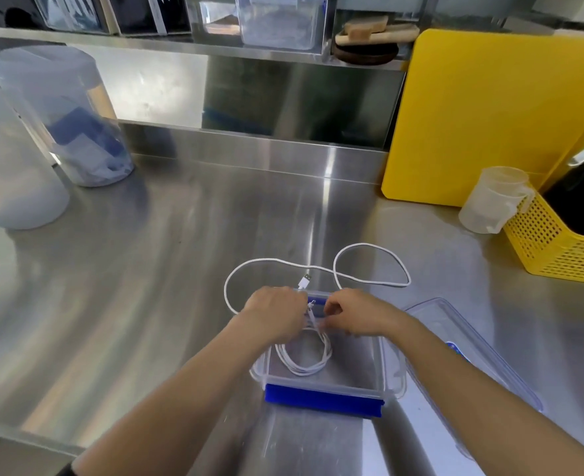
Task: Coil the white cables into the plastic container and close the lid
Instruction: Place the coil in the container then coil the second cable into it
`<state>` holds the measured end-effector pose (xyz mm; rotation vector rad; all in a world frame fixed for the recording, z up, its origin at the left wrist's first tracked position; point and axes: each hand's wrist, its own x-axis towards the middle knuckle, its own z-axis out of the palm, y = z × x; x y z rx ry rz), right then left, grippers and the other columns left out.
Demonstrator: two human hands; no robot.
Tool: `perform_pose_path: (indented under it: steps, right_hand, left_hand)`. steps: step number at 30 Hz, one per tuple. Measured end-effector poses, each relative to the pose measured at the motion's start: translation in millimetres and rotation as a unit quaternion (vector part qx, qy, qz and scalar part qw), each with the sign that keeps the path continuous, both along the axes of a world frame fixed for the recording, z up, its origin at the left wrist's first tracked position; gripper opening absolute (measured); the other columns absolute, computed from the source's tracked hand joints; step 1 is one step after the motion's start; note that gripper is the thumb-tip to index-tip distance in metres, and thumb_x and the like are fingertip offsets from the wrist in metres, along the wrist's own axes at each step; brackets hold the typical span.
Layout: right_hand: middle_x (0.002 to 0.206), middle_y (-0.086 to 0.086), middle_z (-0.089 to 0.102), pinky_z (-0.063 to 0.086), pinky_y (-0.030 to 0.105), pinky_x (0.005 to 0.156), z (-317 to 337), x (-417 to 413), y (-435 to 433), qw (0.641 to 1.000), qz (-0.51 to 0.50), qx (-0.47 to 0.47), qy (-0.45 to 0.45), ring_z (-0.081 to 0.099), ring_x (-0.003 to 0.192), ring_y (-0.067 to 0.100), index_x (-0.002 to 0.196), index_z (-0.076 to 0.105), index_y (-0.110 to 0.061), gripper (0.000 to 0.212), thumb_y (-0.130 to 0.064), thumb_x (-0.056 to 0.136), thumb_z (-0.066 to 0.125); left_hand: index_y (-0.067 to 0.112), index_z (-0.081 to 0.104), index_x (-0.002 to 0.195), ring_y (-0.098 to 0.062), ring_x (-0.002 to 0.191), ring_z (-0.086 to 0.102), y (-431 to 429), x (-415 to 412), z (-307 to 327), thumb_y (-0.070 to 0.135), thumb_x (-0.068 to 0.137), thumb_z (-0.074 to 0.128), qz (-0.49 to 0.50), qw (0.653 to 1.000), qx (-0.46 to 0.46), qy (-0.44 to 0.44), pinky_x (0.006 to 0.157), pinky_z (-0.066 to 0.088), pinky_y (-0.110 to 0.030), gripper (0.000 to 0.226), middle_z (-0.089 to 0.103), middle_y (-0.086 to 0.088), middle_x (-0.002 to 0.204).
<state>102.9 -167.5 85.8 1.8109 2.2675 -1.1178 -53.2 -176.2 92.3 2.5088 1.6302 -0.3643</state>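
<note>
Pinching the coiled white cable point(304, 359) inside the clear plastic container point(392, 372), both hands' fingers point(325, 309) clamp its end. Risk: the loose cable point(369, 266) at 12 o'clock on the table point(146, 269) may snag the rim, unwinding the coil.

No text reads anywhere; the blue label on the lid point(455, 350), right of the right hand point(356, 314), is blurred.
</note>
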Motion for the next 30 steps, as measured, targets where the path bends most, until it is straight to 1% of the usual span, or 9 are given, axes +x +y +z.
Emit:
perform_pose_path:
  steps: [3, 6, 9, 12, 17, 21, 23, 25, 30]
  right_hand:
    - [0.082, 0.006, 0.063, 0.047, 0.032, 0.062, 30, 13, 15, 0.999, 0.011, -0.004, 0.046, 0.057, 0.062, 0.018, 0.097, 0.059, -0.011, 0.028, -0.032, 0.081, 0.067]
    - [0.076, -0.005, 0.059, 0.046, 0.032, 0.067, 39, 20, 33, 0.995, -0.006, 0.095, 0.025, 0.058, 0.070, 0.018, 0.091, 0.057, -0.022, 0.018, -0.035, 0.082, 0.064]
    - [0.115, 0.004, 0.063, 0.048, 0.039, 0.088, 35, 24, 47, 0.986, -0.052, 0.161, 0.001, 0.058, 0.102, 0.023, 0.122, 0.051, -0.021, 0.039, -0.037, 0.087, 0.058]
    - [0.146, 0.002, 0.041, 0.035, 0.040, 0.106, 16, 26, 59, 0.982, -0.046, 0.182, -0.034, 0.041, 0.130, 0.023, 0.140, 0.032, -0.024, 0.057, -0.038, 0.089, 0.054]
    - [0.155, 0.003, 0.021, 0.023, 0.043, 0.112, -28, 36, 80, 0.983, 0.015, 0.149, -0.102, 0.022, 0.141, 0.021, 0.145, 0.016, -0.027, 0.064, -0.040, 0.091, 0.049]
    - [0.154, 0.003, 0.022, 0.025, 0.040, 0.109, -53, 46, 84, 0.981, 0.053, 0.131, -0.132, 0.022, 0.140, 0.021, 0.144, 0.021, -0.025, 0.058, -0.040, 0.092, 0.045]
    - [0.152, 0.004, 0.026, 0.027, 0.038, 0.106, -60, 50, 86, 0.977, 0.062, 0.151, -0.135, 0.026, 0.138, 0.022, 0.140, 0.032, -0.023, 0.053, -0.041, 0.092, 0.045]
    - [0.147, 0.006, 0.036, 0.031, 0.036, 0.101, -62, 52, 88, 0.974, 0.066, 0.173, -0.128, 0.034, 0.134, 0.024, 0.130, 0.046, -0.019, 0.044, -0.038, 0.091, 0.044]
    - [0.107, 0.015, 0.066, 0.042, 0.040, 0.079, -64, 47, 87, 0.969, 0.076, 0.209, -0.105, 0.057, 0.101, 0.036, 0.094, 0.068, -0.002, 0.037, -0.020, 0.083, 0.038]
  left_hand:
    - [0.011, 0.054, 0.113, -0.036, 0.110, 0.057, 22, -8, 24, 0.031, 0.090, 0.048, 0.029, 0.997, -0.006, -0.078, 0.089, 0.046, -0.042, 0.030, 0.061, -0.016, 0.121]
    - [0.009, 0.052, 0.111, -0.037, 0.106, 0.058, 46, -12, 32, 0.031, 0.090, 0.048, 0.053, 0.992, 0.028, -0.110, 0.083, 0.045, -0.042, 0.030, 0.062, -0.017, 0.117]
    - [0.008, 0.052, 0.114, -0.034, 0.110, 0.056, 67, -12, 22, 0.032, 0.090, 0.050, 0.046, 0.988, 0.078, -0.127, 0.088, 0.045, -0.041, 0.033, 0.061, -0.013, 0.119]
    - [0.009, 0.046, 0.127, -0.031, 0.120, 0.050, 89, -12, -3, 0.032, 0.091, 0.051, 0.025, 0.988, 0.081, -0.126, 0.098, 0.040, -0.039, 0.043, 0.055, -0.013, 0.131]
    - [0.019, 0.022, 0.147, -0.021, 0.145, 0.020, 117, -16, -53, 0.032, 0.094, 0.047, 0.014, 0.991, 0.011, -0.130, 0.117, 0.020, -0.036, 0.060, 0.020, -0.004, 0.158]
    - [0.016, 0.036, 0.143, -0.023, 0.143, 0.024, 124, -26, -79, 0.028, 0.094, 0.047, 0.012, 0.993, -0.015, -0.113, 0.116, 0.024, -0.034, 0.051, 0.023, -0.006, 0.157]
    - [0.006, 0.064, 0.115, -0.026, 0.120, 0.058, 125, -27, -86, 0.021, 0.088, 0.050, -0.008, 0.984, 0.031, -0.175, 0.096, 0.048, -0.028, 0.034, 0.057, -0.012, 0.135]
    - [0.011, 0.072, 0.075, -0.020, 0.072, 0.073, 127, -28, -94, 0.021, 0.075, 0.044, -0.021, 0.974, 0.099, -0.203, 0.059, 0.053, -0.024, 0.030, 0.076, -0.005, 0.089]
    - [0.023, 0.043, 0.077, -0.027, 0.055, 0.061, 124, -23, -93, 0.020, 0.078, 0.040, -0.006, 0.964, 0.130, -0.233, 0.053, 0.036, -0.028, 0.005, 0.064, -0.003, 0.064]
